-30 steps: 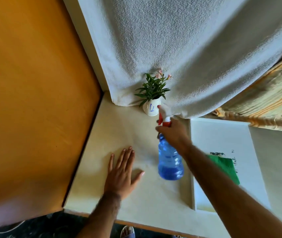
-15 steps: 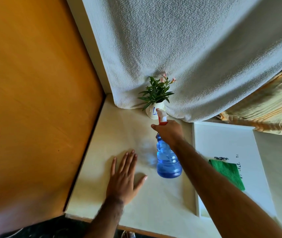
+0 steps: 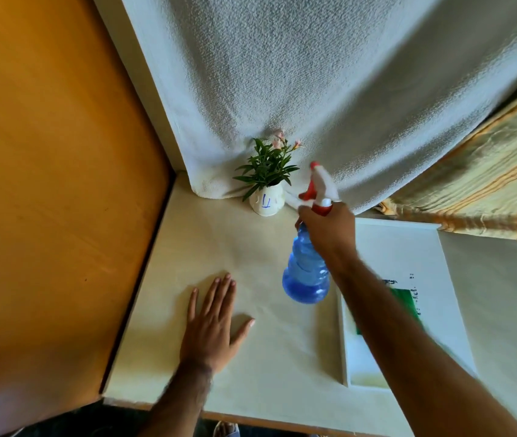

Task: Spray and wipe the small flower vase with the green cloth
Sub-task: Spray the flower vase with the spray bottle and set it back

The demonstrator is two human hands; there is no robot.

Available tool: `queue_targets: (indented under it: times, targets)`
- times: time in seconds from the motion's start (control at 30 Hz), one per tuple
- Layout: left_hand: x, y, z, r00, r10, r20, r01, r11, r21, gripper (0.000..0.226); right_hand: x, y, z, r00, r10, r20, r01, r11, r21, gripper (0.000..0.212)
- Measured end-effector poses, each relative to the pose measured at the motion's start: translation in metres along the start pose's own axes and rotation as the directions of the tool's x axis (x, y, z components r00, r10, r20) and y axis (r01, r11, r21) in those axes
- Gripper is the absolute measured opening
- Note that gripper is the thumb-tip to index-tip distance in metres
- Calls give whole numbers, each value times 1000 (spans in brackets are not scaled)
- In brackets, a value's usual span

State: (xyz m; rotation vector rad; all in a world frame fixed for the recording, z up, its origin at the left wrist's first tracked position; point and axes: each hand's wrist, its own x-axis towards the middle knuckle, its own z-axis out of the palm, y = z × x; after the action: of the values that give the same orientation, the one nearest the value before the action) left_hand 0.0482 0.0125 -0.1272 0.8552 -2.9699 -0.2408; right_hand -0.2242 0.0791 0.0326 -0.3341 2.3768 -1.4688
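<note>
Spraying step, by the look of it. Best done by turning the nozzle squarely at the small vase [image 3: 266, 201], standing at the table's [image 3: 194, 247] back by the white drape [image 3: 314, 89], squeezing briefly. Right hand [image 3: 326, 230] clenched round the blue spray bottle's [image 3: 306, 272] neck, bottle lifted and tilted. Left hand [image 3: 211, 323] flat, released, grasping nothing. Green cloth [image 3: 407, 302] partly hidden behind the right forearm.

Bright daylight, soft shadows under left hand [image 3: 211, 329], motion blur on spray head [image 3: 318, 187], wide-angle warp at edges.
</note>
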Motion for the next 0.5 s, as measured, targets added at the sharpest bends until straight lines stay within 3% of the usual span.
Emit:
queue_targets:
  times: [0.13, 0.3, 0.5]
  targets:
    - [1, 0, 1, 1000, 8, 6, -8, 1000, -2, 89, 12, -7, -56, 972, -111, -207, 159, 960, 230, 14]
    - [2, 0, 1, 1000, 16, 18, -17, 1000, 6, 90, 35, 21, -103, 915, -236, -327, 311, 929, 200, 17]
    - [3, 1, 1, 999, 11, 30, -11, 1000, 15, 92, 58, 64, -116, 907, -271, -323, 319, 942, 105, 15]
